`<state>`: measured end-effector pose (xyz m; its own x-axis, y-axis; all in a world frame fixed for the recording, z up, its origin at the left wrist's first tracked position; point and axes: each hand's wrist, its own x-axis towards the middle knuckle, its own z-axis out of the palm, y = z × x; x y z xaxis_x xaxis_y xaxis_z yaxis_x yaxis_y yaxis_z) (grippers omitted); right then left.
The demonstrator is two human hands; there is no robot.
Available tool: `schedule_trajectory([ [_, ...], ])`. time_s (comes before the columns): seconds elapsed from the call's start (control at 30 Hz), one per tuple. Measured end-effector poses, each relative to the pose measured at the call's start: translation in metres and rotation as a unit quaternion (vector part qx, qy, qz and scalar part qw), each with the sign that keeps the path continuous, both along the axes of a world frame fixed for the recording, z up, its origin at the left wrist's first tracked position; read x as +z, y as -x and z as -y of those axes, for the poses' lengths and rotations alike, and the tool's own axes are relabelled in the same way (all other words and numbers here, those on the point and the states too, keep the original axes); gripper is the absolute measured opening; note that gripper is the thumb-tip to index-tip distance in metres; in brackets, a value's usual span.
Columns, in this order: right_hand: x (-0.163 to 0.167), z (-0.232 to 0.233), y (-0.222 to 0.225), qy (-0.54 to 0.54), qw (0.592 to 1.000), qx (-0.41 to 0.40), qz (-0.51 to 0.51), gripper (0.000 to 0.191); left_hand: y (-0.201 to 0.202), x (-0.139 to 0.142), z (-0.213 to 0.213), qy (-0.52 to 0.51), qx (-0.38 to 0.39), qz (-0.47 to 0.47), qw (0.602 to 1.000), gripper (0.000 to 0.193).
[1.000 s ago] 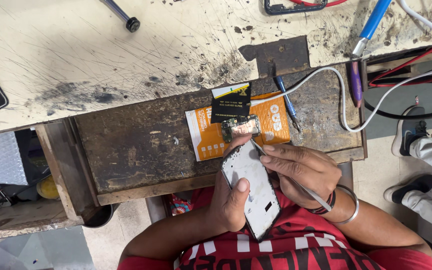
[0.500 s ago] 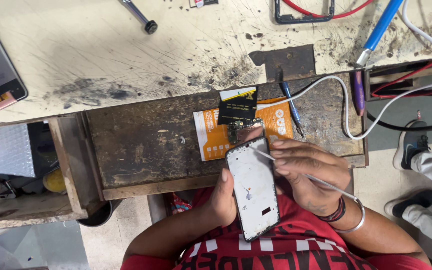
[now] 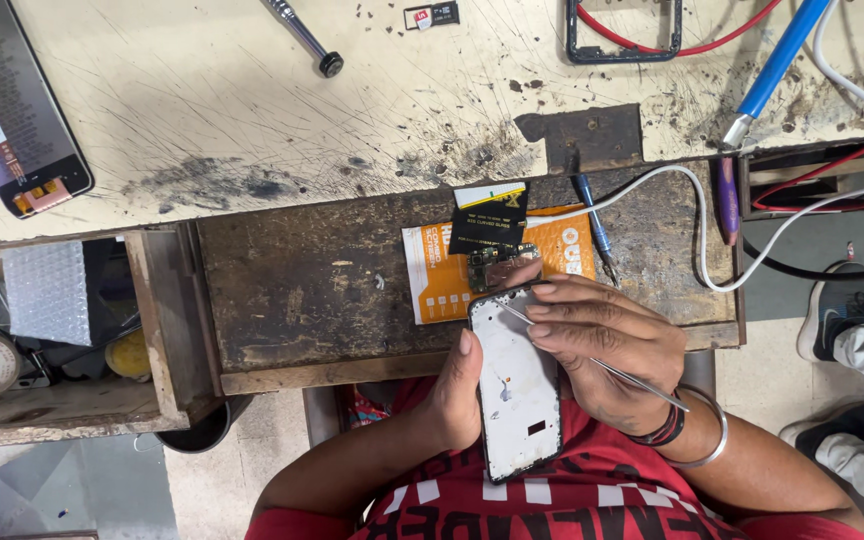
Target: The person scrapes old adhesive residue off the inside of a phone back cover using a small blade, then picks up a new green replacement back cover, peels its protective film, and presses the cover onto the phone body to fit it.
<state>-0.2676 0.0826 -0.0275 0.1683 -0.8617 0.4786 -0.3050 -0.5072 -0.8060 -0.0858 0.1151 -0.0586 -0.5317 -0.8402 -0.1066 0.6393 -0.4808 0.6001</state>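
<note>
the phone frame [image 3: 517, 385] sits over the lap, just below the orange card [image 3: 442, 275]. the left hand [image 3: 460, 400] grips its left edge; the right hand [image 3: 602, 350] pinches thin tweezers [image 3: 592, 362] on it. best to brace the frame steady and keep the tips shallow.

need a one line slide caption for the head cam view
Left hand steadies an opened phone frame while the right hand works thin tweezers at its upper edge, above a worn wooden drawer.
</note>
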Motion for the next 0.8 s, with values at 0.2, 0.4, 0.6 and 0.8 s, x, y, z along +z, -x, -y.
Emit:
schedule_trajectory([
  [0.2, -0.002, -0.001, -0.001, 0.005, 1.000, -0.005, 0.001, 0.010, 0.006, 0.006, 0.008, 0.098, 0.044, 0.061, 0.992, 0.081],
  [0.4, -0.008, -0.006, -0.002, -0.002, 1.000, -0.018, 0.012, 0.009, 0.006, 0.013, 0.009, 0.099, 0.043, 0.068, 0.992, 0.081],
  [0.6, -0.011, -0.005, -0.002, -0.005, 0.999, -0.018, 0.033, 0.009, 0.002, 0.005, 0.000, 0.022, 0.012, 0.021, 0.999, 0.076],
  [0.8, -0.013, -0.007, -0.004, 0.004, 0.999, -0.025, 0.032, 0.009, 0.000, -0.002, -0.005, 0.014, -0.011, 0.019, 1.000, 0.076],
])
